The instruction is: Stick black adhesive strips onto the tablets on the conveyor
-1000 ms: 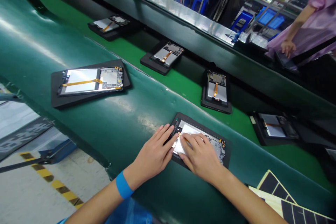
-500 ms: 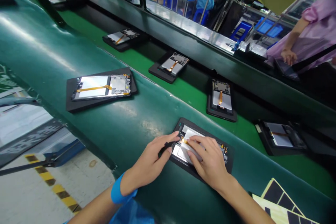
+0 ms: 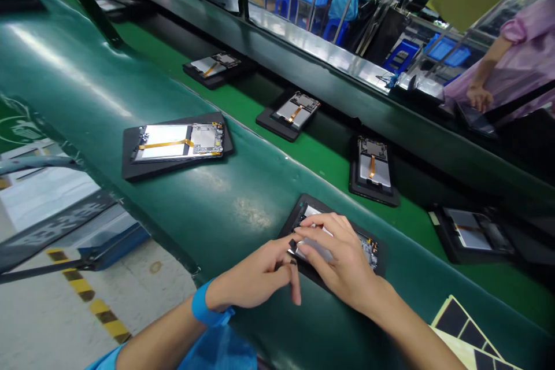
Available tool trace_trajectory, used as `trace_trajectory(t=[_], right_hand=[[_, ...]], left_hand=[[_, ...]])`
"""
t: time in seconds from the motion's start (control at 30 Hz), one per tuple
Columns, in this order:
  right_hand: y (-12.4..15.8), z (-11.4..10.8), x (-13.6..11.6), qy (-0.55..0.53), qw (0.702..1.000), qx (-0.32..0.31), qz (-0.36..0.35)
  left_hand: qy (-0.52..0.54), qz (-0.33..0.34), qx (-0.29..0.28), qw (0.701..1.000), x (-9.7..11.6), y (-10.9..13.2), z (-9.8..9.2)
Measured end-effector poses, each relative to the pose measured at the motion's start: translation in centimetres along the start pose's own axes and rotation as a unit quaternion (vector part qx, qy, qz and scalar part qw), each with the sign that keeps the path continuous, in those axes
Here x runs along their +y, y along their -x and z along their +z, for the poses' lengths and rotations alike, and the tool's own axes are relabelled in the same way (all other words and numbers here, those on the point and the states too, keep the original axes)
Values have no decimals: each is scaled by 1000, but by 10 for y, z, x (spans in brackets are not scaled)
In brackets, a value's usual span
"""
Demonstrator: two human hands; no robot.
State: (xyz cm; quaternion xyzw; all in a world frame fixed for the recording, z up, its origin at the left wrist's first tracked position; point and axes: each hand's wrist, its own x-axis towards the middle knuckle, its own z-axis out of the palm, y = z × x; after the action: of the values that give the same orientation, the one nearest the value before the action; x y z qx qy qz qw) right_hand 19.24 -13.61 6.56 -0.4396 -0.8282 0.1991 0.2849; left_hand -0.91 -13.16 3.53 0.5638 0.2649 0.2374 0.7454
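Observation:
An opened tablet with bare circuitry and a silver battery lies on a black foam pad in front of me. My right hand arches over the tablet, its thumb and fingers drawn together at the tablet's left part. There they meet a small piece of black tape at the fingertip of my left hand. The left thumb is curled in, with another dark bit at its tip, and one finger hangs down. My fingers hide much of the battery.
Another opened tablet rests on its pad to the left. Several more, such as one tablet, lie along the green belt beyond. Sheets of black stickers are at lower right. A person's hand works across the line.
My left hand has turned, its thumb curling in and one finger dropping. My right fingers have moved left to meet the left fingertips and the black tape. The view has shifted slightly.

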Motion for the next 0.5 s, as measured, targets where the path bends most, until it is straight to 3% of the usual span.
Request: trace_trajectory(t=[0.17,0.33,0.4,0.5], right_hand=[[5,-4,3,-55,996,29,60],[7,0,-2,-187,971,-21,148],[8,3,-4,-219,961,-32,164],[9,7,-5,-216,964,-31,150]], left_hand=[[47,3,16,999,-4,3,1],[118,61,24,991,-12,7,4],[92,76,40,992,-12,8,4],[-28,68,56,996,-9,8,4]])
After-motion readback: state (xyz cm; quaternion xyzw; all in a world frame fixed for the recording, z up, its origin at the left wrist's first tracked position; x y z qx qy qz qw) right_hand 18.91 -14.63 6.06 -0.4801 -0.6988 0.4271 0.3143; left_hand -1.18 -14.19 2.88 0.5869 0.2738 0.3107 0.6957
